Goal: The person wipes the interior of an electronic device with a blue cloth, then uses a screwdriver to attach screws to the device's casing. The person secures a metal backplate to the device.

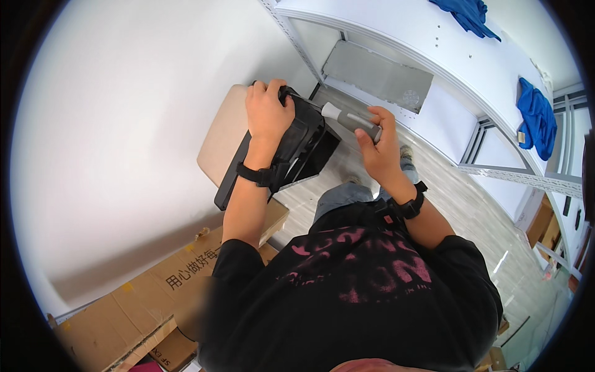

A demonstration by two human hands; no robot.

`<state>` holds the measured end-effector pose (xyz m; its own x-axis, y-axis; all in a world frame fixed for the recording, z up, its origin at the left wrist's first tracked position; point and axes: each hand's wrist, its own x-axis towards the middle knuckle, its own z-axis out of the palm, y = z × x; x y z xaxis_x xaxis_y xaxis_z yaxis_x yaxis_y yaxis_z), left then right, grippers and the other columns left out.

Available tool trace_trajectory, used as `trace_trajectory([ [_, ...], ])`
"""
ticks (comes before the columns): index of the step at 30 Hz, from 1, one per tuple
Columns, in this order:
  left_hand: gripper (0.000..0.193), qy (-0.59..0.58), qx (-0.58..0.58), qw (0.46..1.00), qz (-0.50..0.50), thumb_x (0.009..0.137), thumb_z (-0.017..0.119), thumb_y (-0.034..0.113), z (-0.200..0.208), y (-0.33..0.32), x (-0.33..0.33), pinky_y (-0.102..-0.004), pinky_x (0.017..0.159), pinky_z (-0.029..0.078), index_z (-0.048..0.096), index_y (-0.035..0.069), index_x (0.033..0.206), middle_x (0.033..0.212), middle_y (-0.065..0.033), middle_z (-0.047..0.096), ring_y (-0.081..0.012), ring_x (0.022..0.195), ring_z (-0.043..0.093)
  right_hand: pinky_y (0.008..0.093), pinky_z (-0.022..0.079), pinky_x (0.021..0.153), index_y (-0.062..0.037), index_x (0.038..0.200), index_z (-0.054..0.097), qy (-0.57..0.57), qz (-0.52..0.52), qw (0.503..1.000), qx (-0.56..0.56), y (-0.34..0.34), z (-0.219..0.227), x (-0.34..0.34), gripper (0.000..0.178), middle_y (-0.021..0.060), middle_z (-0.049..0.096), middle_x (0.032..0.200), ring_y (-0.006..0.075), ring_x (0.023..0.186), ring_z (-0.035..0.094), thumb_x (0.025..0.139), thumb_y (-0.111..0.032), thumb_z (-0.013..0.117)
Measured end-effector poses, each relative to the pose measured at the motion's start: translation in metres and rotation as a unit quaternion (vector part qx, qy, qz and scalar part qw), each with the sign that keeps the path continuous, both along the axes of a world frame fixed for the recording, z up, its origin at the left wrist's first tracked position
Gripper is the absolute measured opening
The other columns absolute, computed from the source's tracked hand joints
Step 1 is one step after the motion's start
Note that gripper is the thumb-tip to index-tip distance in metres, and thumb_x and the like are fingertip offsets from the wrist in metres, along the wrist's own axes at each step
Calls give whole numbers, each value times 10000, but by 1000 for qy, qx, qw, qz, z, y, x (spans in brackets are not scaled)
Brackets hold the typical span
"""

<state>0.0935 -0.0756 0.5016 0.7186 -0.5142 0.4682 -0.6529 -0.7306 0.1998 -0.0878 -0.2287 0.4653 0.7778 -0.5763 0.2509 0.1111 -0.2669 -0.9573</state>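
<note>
A boxy black machine (304,127) with a glossy side stands tilted near the wall; its exact kind I cannot make out. Over its upper end my left hand (268,111) is closed, with the fingers curled round the edge and the thumb on the near side. My right hand (382,146) grips a screwdriver (347,118) by its grey and white handle, thumb below and fingers above. The thin shaft points left to the machine's top, close to my left hand; whether its tip touches a screw is hidden. Behind the machine shows a beige panel (220,133).
To the left rises a white wall (124,124). A long brown carton (149,279) lies along its base. At the upper right stands a white shelf rack (396,31) with blue cloths (536,118) and a grey sheet (378,74). My feet stand on the wood-look floor (446,180).
</note>
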Motion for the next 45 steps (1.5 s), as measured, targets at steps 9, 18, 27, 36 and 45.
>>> trace_trajectory([
  [9,250,-11,10,1000,1,693,690,84,-1,2,3,-405,743,452,644,107,938,838,-108,530,-303,834,520,297,454,592,-44,1217,455,-35,19,999,30,-2,-1,8,388,88,546,872,158,616,556,919,-254,587],
  [18,256,-27,6,1000,-1,693,707,103,-4,3,2,-398,737,453,647,115,942,827,-93,522,-295,829,522,228,401,451,-57,1196,481,106,126,933,321,-16,4,2,349,46,557,753,83,510,508,938,-273,575],
  [27,262,-22,2,1000,2,689,711,107,-1,2,1,-403,732,460,652,120,944,834,-96,535,-299,821,530,217,385,425,-57,1170,507,97,164,910,368,-18,1,-1,320,29,561,662,82,455,494,935,-265,570],
  [36,267,6,-13,1000,-1,707,711,100,-1,5,4,-394,743,468,650,112,967,850,-103,567,-313,850,549,227,392,426,-51,1156,508,92,159,898,399,-25,-5,-10,306,41,573,662,97,459,506,938,-259,561],
  [45,317,16,47,998,34,732,718,198,8,-5,2,-427,798,459,652,117,1031,987,-128,608,-339,944,559,278,465,559,-14,1302,454,32,150,849,506,-82,-20,-55,449,125,626,824,165,607,579,934,-254,546],
])
